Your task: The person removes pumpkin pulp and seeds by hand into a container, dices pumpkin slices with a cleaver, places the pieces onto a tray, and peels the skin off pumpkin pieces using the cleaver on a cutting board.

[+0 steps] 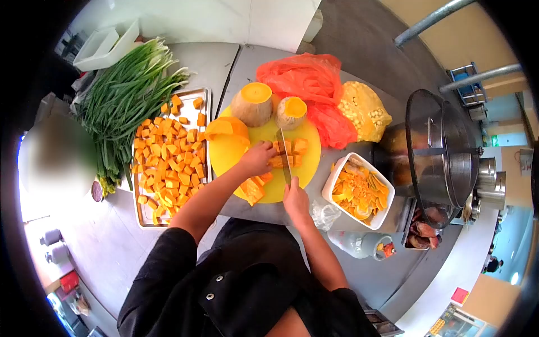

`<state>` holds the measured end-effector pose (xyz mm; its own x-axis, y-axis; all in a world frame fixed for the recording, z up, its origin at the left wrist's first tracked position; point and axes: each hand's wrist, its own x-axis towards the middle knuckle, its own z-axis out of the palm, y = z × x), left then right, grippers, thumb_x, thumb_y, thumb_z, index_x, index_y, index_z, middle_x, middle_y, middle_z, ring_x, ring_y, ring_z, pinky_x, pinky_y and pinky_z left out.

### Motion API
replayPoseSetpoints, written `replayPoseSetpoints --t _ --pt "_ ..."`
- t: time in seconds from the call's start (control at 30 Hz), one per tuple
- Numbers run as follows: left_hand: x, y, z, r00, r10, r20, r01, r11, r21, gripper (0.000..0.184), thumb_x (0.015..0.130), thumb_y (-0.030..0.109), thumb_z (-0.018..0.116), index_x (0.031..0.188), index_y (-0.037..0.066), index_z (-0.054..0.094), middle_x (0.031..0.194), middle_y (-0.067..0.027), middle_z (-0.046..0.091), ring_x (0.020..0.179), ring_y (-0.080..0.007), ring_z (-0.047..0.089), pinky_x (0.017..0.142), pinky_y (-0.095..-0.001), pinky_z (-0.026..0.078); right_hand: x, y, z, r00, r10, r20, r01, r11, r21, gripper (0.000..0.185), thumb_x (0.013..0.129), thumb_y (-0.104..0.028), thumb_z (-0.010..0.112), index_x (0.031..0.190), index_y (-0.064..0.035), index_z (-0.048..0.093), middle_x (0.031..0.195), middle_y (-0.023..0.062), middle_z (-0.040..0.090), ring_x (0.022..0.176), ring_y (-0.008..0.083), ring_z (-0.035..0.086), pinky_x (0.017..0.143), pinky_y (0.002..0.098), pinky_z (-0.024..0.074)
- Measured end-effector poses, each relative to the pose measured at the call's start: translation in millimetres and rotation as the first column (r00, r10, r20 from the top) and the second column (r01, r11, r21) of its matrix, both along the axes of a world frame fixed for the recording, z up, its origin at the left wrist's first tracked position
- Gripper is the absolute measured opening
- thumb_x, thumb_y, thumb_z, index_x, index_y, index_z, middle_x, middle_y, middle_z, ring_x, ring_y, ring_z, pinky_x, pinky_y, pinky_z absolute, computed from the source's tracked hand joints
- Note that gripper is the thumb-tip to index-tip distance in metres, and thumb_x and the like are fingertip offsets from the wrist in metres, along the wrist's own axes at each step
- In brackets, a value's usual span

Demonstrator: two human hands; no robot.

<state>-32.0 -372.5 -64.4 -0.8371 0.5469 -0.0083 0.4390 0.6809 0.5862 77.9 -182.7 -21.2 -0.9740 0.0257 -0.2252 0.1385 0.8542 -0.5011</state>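
Note:
My right hand [296, 199] is closed round the handle of a kitchen knife [285, 154], its blade pointing away from me among cut pumpkin pieces [300, 147] on a round yellow cutting board [306, 174]. Just left of the blade, my left hand [258, 159] has its fingers curled against the pumpkin pieces and holds them. A hollowed pumpkin chunk [227, 130] and peeled pumpkin slices [252, 190] lie on the board's left side. Toward its far edge stand two unpeeled pumpkin halves, a larger one [252, 106] and a smaller one [292, 112], cut faces up.
Left of the board, a metal tray [209, 106] holds many pumpkin cubes, with green onions [126, 84] beyond. A red plastic bag [303, 78] lies behind the board. At right are a white container [331, 194] of peelings and a large dark pot [443, 151].

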Motion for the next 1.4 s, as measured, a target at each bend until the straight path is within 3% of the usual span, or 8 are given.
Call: replayPoseSetpoints --t 0.2,0.43,0.6,0.7,0.83,1.0,1.13,1.4 --pt "7 -12 8 0.996 0.083 -0.026 -0.079 0.985 0.152 0.028 0.075 0.012 0.07 0.101 0.006 0.062 0.112 -0.0157 0.059 0.108 -0.0374 0.059 0.091 -0.0471 0.052 -3 3 49 1.0 0.021 0.004 -0.021 0.997 -0.077 0.028 0.1 -0.02 0.058 0.113 -0.0013 0.042 0.076 0.0293 0.066 0.074 0.0518 0.064 0.064 0.0618 0.0482" --pt "16 -9 -20 0.985 0.17 -0.009 -0.17 0.985 0.019 0.015 0.083 0.008 0.062 0.098 0.005 0.062 0.097 -0.0158 0.064 0.099 -0.0385 0.064 0.085 -0.0458 0.054 2 0 -16 0.998 0.056 -0.031 -0.061 0.981 -0.186 0.024 0.099 -0.02 0.06 0.108 -0.0041 0.045 0.075 0.0264 0.066 0.074 0.0525 0.063 0.062 0.0591 0.0484" --pt "21 -2 4 0.973 0.23 -0.003 -0.23 0.972 -0.044 0.035 0.083 0.017 0.066 0.116 0.006 0.06 0.124 -0.0187 0.057 0.118 -0.0401 0.056 0.096 -0.0468 0.052 28 36 7 0.986 -0.14 -0.091 0.097 0.925 -0.367 0.025 0.1 -0.023 0.061 0.105 -0.0042 0.045 0.068 0.0189 0.063 0.062 0.0384 0.065 0.056 0.0495 0.0498" --pt "24 13 14 0.957 0.277 -0.084 -0.285 0.953 -0.106 0.07 0.081 0.036 0.073 0.142 0.013 0.047 0.151 -0.0201 0.037 0.139 -0.0453 0.037 0.11 -0.0525 0.041 45 50 28 0.895 -0.373 0.245 0.441 0.659 -0.609 0.017 0.104 -0.02 0.056 0.103 -0.0056 0.047 0.059 0.0026 0.05 0.043 0.0126 0.051 0.038 0.0308 0.0407" --pt "5 51 25 0.957 0.263 0.122 -0.205 0.911 -0.358 0.112 0.074 0.064 0.076 0.163 0.028 0.019 0.17 -0.0195 0.008 0.153 -0.0492 0.012 0.119 -0.0666 0.021 70 74 -56 0.739 -0.492 0.46 0.635 0.281 -0.72 0.018 0.105 -0.024 0.056 0.102 -0.0091 0.046 0.065 0.0024 0.049 0.042 0.0132 0.047 0.037 0.0298 0.0431" --pt "-9 86 13 0.99 0.137 0.044 -0.105 0.898 -0.427 0.109 0.076 0.075 0.067 0.164 0.033 0.017 0.169 -0.0198 0.01 0.153 -0.0479 0.015 0.116 -0.0725 0.019 46 77 -78 0.72 -0.439 0.538 0.643 0.129 -0.754 0.021 0.104 -0.026 0.059 0.104 -0.0107 0.044 0.064 0.0019 0.048 0.042 0.0152 0.047 0.04 0.0341 0.0443" --pt "-10 100 0 0.988 0.156 -0.02 -0.154 0.926 -0.345 0.101 0.082 0.074 0.061 0.163 0.032 0.02 0.169 -0.0176 0.016 0.153 -0.0462 0.017 0.116 -0.0725 0.017 19 77 -76 0.788 -0.311 0.531 0.611 0.295 -0.734 0.023 0.104 -0.025 0.06 0.103 -0.0092 0.044 0.064 0.0025 0.049 0.042 0.0157 0.047 0.04 0.0346 0.0452" --pt "0 106 -12 0.962 0.261 -0.077 -0.271 0.948 -0.168 0.081 0.09 0.062 0.058 0.159 0.028 0.033 0.166 -0.0162 0.025 0.148 -0.0449 0.029 0.115 -0.069 0.024 23 63 -67 0.845 -0.077 0.529 0.522 0.332 -0.786 0.022 0.104 -0.026 0.06 0.105 -0.0101 0.045 0.063 0.0016 0.049 0.042 0.0135 0.048 0.04 0.0318 0.0448"
